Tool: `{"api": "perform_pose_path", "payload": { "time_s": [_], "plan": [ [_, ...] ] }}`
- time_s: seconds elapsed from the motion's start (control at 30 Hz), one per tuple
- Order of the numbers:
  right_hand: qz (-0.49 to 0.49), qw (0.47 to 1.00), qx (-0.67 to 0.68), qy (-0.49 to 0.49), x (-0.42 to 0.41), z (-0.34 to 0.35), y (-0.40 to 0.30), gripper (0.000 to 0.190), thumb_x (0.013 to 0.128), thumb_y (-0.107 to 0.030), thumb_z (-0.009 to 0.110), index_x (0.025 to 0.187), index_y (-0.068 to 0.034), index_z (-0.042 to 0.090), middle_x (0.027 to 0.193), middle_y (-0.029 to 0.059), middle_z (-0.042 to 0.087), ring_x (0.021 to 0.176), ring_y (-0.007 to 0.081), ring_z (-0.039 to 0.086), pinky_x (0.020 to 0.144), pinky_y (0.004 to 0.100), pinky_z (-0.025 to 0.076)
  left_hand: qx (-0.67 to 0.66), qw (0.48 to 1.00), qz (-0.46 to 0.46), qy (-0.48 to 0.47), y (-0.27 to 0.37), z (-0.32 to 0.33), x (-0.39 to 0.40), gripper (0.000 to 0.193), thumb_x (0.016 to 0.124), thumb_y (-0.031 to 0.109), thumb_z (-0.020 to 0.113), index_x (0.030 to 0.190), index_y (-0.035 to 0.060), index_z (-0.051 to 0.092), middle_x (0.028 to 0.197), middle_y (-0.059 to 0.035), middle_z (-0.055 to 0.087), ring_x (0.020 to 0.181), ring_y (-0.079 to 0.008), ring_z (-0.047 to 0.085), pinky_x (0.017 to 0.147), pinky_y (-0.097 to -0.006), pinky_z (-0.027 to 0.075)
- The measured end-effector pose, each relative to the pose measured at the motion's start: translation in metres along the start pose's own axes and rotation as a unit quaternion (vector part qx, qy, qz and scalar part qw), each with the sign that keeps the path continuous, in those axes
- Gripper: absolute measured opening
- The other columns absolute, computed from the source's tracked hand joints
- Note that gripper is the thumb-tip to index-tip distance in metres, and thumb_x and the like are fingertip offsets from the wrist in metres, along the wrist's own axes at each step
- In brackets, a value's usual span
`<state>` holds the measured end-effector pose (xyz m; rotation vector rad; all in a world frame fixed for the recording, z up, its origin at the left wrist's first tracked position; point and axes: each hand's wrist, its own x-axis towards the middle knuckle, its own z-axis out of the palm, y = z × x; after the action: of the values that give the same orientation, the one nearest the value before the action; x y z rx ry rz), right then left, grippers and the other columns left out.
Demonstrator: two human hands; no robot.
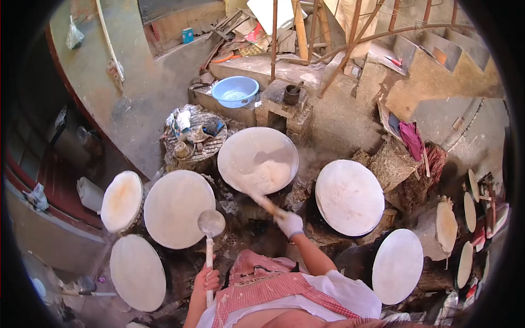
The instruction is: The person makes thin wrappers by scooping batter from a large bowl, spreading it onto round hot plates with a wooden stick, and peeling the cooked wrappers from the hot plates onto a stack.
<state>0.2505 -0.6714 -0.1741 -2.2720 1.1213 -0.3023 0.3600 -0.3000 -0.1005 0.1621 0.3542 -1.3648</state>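
Observation:
My left hand (211, 279) is bare and closed round the pale handle of a ladle (211, 223), whose round bowl is raised over the edge of a large pale disc (179, 209). My right hand (289, 224), in a whitish glove, grips a long wooden handle that slants up and left into a wide round pan (229, 153). Pale, wet-looking batter or dough (270, 175) lies in this pan, and a shadow falls across it. The far end of the handled tool is blurred and hard to tell from the pan's contents.
Around me stand several more round pale-topped vessels or discs, one at the right (350, 197). Beyond the pan are a blue plastic basin (235, 91), a small brick stove (283, 100) with a dark pot (292, 95), and a slatted round stand (213, 141) holding cloths. Concrete stairs (455, 69) rise at the upper right.

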Motion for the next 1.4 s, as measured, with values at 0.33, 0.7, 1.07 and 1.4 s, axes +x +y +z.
{"api": "perform_pose_path", "payload": {
  "time_s": [0.33, 0.7, 1.07, 1.4],
  "plan": [
    [0.026, 0.995, -0.012, 0.095, 0.049, -0.004, 0.021, 0.029, 0.078, -0.039, 0.059, 0.093, -0.015, 0.066, 0.07, 0.0177, 0.062, 0.065, 0.0349, 0.06, 0.059, 0.0427, 0.048, -0.004, 0.993, -0.082, 0.091, 0.014, -0.002, 0.038, 0.046, 0.091, 0.014, 0.043, 0.134, 0.0289, 0.037, 0.056, -0.0011, 0.034, 0.038, -0.0068, 0.029, 0.032, -0.0191, 0.027],
    [0.157, 0.974, 0.121, 0.114, 0.239, -0.033, 0.029, 0.038, 0.071, -0.033, 0.059, 0.086, 0.001, 0.066, 0.084, 0.0228, 0.064, 0.083, 0.0371, 0.062, 0.071, 0.0404, 0.049, -0.004, 0.994, -0.061, 0.096, 0.009, 0.013, 0.039, 0.044, 0.094, 0.013, 0.036, 0.135, 0.0297, 0.035, 0.06, -0.0009, 0.034, 0.043, -0.0077, 0.031, 0.04, -0.0209, 0.031],
    [0.109, 0.909, 0.397, 0.066, 0.11, -0.029, 0.018, 0.033, 0.073, -0.028, 0.062, 0.1, -0.009, 0.068, 0.073, 0.0106, 0.065, 0.059, 0.0189, 0.059, 0.054, 0.0305, 0.046, 0.096, 0.981, -0.014, 0.167, 0.028, 0.011, 0.025, 0.036, 0.092, 0.015, 0.042, 0.127, 0.0246, 0.045, 0.055, 0.0013, 0.031, 0.039, -0.0069, 0.03, 0.034, -0.0206, 0.029],
    [0.112, 0.919, 0.375, 0.044, 0.07, 0.016, 0.022, 0.035, 0.074, -0.017, 0.066, 0.104, 0.001, 0.064, 0.094, 0.0098, 0.067, 0.084, 0.0114, 0.059, 0.078, 0.0253, 0.046, -0.072, 0.983, -0.011, 0.167, 0.045, -0.004, 0.018, 0.03, 0.093, 0.017, 0.041, 0.117, 0.026, 0.056, 0.055, 0.0009, 0.031, 0.041, -0.0073, 0.03, 0.036, -0.0216, 0.028]
  ]
}}
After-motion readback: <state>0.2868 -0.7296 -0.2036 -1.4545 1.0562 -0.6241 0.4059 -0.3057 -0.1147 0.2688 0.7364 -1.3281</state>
